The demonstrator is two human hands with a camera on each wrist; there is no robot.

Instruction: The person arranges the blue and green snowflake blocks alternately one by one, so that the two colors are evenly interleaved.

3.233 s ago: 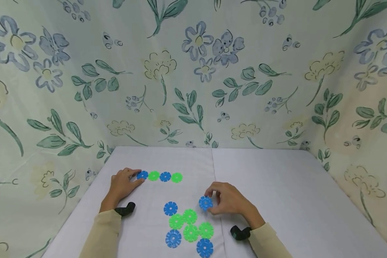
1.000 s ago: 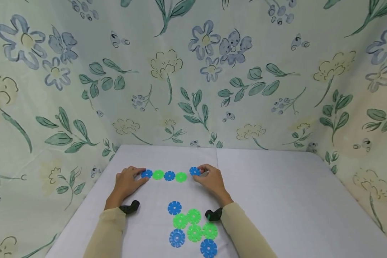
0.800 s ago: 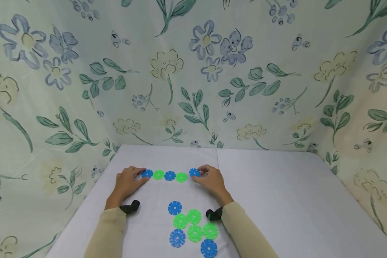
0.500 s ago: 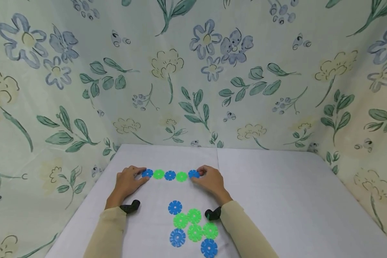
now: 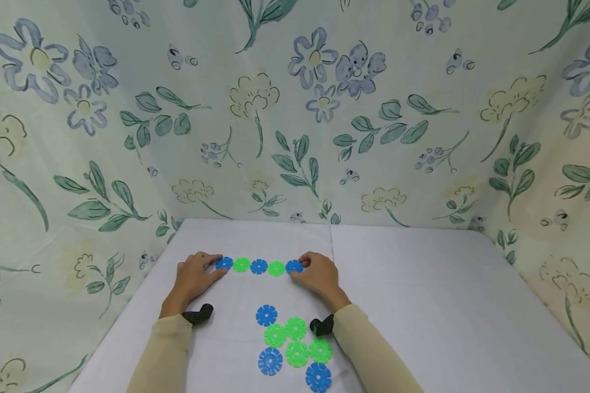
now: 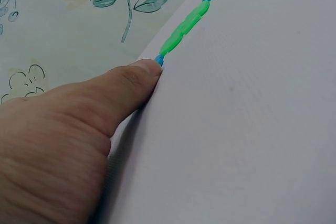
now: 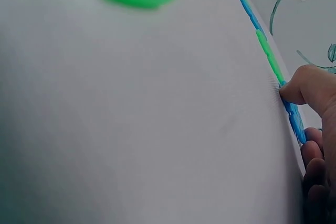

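Observation:
Blue and green notched plastic discs lie in a row across the white table. My left hand (image 5: 193, 278) holds the blue disc at the left end (image 5: 224, 263) between thumb and forefinger. Rightward come a green disc (image 5: 241, 265), a blue one (image 5: 259, 266) and another green one (image 5: 276, 268). At the right end, my right hand (image 5: 322, 275) pinches a blue disc (image 5: 294, 266) right at the edge of that green one. The right wrist view shows the thumb on this blue disc (image 7: 295, 119), seen nearly edge-on. In the left wrist view the thumb covers most of the left-end disc.
Nearer the person lie several loose discs: green ones (image 5: 297, 354) close together, with blue discs (image 5: 266, 315) around them. My right wrist's black camera (image 5: 322, 326) hangs close beside them. A floral curtain (image 5: 295, 109) stands behind the white table (image 5: 413, 295).
The right hand carried its blue disc from beside the loose discs to the row. Over the last second it moved slightly left, bringing the disc up to the green one. The left hand stayed put.

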